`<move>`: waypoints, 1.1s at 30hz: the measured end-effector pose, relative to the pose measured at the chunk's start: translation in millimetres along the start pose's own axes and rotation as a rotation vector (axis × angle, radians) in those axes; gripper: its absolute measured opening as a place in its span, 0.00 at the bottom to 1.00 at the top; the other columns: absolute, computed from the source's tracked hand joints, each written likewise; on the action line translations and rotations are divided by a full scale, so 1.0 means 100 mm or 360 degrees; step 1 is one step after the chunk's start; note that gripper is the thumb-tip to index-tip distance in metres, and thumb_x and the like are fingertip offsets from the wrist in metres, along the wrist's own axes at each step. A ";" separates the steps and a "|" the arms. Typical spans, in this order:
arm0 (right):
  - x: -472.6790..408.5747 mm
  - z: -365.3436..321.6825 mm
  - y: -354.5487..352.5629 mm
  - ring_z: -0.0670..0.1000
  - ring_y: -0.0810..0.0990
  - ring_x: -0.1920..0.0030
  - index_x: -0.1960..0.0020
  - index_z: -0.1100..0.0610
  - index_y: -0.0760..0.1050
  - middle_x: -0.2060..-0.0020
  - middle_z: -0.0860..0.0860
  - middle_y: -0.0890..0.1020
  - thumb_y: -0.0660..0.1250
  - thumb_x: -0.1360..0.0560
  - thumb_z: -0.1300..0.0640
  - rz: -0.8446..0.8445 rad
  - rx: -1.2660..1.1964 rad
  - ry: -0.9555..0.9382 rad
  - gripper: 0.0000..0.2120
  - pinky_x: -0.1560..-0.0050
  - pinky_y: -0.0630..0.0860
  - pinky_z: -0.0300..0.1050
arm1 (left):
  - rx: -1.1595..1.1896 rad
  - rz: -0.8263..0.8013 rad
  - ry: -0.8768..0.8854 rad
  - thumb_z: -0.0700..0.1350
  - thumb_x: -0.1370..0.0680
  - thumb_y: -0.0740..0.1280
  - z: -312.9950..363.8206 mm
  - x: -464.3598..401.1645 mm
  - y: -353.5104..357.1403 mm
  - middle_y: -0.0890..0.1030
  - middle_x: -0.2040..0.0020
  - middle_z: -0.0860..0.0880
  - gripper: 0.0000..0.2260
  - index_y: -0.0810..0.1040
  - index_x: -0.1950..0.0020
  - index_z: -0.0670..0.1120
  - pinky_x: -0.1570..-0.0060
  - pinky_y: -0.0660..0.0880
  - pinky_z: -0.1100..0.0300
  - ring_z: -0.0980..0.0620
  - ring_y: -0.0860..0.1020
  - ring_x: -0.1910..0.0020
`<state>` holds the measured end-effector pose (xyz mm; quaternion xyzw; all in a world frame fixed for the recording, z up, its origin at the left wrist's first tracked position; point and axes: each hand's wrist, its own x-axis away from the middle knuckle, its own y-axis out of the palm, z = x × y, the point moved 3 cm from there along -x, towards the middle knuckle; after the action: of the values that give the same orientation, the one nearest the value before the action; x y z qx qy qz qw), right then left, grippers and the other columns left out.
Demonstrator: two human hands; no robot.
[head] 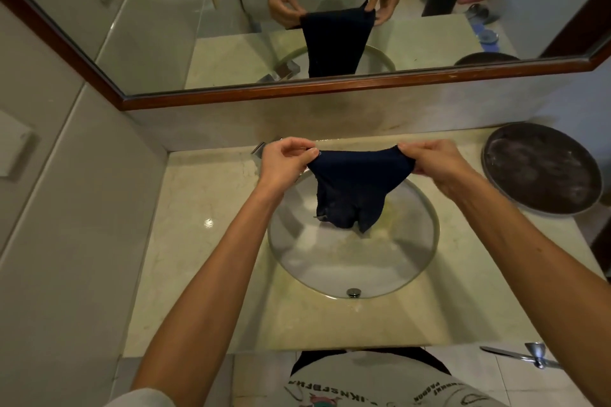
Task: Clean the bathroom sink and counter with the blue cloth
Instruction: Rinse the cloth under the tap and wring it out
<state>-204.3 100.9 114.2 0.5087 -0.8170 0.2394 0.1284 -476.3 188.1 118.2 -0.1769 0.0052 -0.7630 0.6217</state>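
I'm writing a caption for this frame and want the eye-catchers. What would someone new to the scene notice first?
First, the dark blue cloth, stretched between the left hand and right hand, each pinching a top corner so it hangs over the round glass sink basin in the middle of the beige marble counter. Next, the wood-framed mirror behind, repeating the hands and cloth. Then the round dark tray at the counter's right rear.

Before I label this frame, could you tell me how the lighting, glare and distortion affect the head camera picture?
Head view: dim, warm light; wide-angle bending curves the mirror frame; a small glare spot sits on the counter; the blue cloth reads nearly black, its folds hard to see; both hands, left hand and right hand, are sharp.
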 end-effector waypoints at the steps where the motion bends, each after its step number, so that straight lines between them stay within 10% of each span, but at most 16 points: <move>1: 0.03 -0.10 -0.06 0.51 0.85 0.52 0.40 0.62 0.81 0.48 0.60 0.86 0.77 0.25 0.52 -0.0028 0.0039 -0.0058 0.19 0.42 0.81 0.49 | -0.0054 -0.0008 0.0046 0.41 0.24 0.76 0.07 0.04 -0.01 0.87 0.54 0.50 0.07 0.86 0.48 0.48 0.52 0.82 0.61 0.56 0.84 0.54; 8: 0.23 -0.62 -0.22 0.52 0.82 0.44 0.31 0.57 0.78 0.42 0.55 0.85 0.82 0.31 0.58 -0.0264 0.1268 -0.0685 0.31 0.43 0.74 0.43 | -0.0812 -0.0053 0.0286 0.38 0.29 0.79 0.49 0.31 0.15 0.84 0.42 0.51 0.25 0.80 0.32 0.47 0.41 0.79 0.61 0.56 0.82 0.46; 20: 0.25 -0.63 -0.51 0.55 0.81 0.50 0.42 0.47 0.77 0.52 0.51 0.79 0.74 0.24 0.59 -0.0383 0.0376 -0.1071 0.14 0.42 0.80 0.60 | -0.0446 0.0188 0.0146 0.40 0.20 0.71 0.71 0.62 0.32 0.82 0.47 0.50 0.09 0.82 0.41 0.48 0.56 0.74 0.68 0.55 0.80 0.48; 33: -0.02 -0.65 -0.58 0.48 0.79 0.43 0.35 0.51 0.81 0.43 0.48 0.81 0.72 0.22 0.61 -0.0418 0.0828 -0.1076 0.16 0.36 0.78 0.52 | -0.0102 0.0214 -0.0021 0.35 0.19 0.68 0.58 0.70 0.47 0.82 0.45 0.40 0.08 0.79 0.45 0.48 0.51 0.83 0.56 0.47 0.82 0.48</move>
<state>-154.3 114.6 183.7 0.6733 -0.6540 0.2389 -0.2489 -427.7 123.2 180.1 -0.2010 0.0374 -0.7177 0.6657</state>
